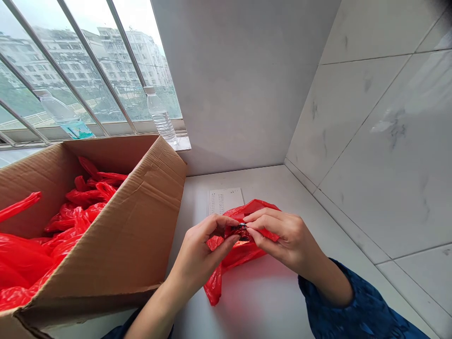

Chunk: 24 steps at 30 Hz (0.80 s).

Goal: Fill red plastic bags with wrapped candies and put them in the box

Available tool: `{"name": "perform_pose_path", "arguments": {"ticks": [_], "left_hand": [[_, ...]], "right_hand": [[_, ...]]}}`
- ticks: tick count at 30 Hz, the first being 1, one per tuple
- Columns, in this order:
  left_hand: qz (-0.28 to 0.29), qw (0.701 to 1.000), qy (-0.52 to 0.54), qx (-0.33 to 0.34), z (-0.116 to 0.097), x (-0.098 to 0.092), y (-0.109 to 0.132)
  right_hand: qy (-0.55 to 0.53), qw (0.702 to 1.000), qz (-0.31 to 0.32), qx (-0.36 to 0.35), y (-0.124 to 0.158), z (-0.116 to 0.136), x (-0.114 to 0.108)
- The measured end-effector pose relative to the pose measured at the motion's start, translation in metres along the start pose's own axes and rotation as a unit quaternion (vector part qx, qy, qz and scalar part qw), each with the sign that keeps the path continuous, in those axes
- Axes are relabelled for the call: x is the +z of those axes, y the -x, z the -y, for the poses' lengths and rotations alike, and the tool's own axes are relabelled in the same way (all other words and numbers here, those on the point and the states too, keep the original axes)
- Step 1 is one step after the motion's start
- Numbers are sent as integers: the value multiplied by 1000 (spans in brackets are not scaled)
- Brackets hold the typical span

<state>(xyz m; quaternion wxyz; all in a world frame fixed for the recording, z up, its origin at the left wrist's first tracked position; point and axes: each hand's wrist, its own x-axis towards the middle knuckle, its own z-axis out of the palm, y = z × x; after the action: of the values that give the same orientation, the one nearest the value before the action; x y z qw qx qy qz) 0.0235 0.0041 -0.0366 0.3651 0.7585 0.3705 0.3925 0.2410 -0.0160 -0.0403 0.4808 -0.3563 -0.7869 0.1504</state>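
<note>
**Inspector:** Operator, report confirmed: your left hand [199, 256] and right hand [282, 238] are both pinching, pressed in from either side on a red plastic bag [243, 256], held over the desk [282, 188], just beside the cardboard box [155, 188].

**Assessor:** Handling, operator: you have thin, soft, slippery film, very light, apt to crumple and slide. Take hold where it is bunched, around the small dark item [242, 230] between your hands; what that item is cannot be told from this view.

**Inspector:** Noted. More red plastic bags [84, 193] lie heaped in your box; a printed paper sheet [225, 200] lies on the desk beyond.
</note>
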Motion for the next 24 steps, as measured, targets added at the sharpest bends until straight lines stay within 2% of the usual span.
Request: {"name": "perform_pose_path", "arguments": {"ticks": [5,13,24], "left_hand": [[5,999,25,-34,0,-1,-1],[3,998,47,-49,-2,-1,-3],[-13,992,82,-94,-3,-2,-3]], "right_hand": [[-15,1000,16,15,-1,0,1],[4,1000,21,19,-2,0,0],[20,1000,12,-6,-2,-2,3]]}}
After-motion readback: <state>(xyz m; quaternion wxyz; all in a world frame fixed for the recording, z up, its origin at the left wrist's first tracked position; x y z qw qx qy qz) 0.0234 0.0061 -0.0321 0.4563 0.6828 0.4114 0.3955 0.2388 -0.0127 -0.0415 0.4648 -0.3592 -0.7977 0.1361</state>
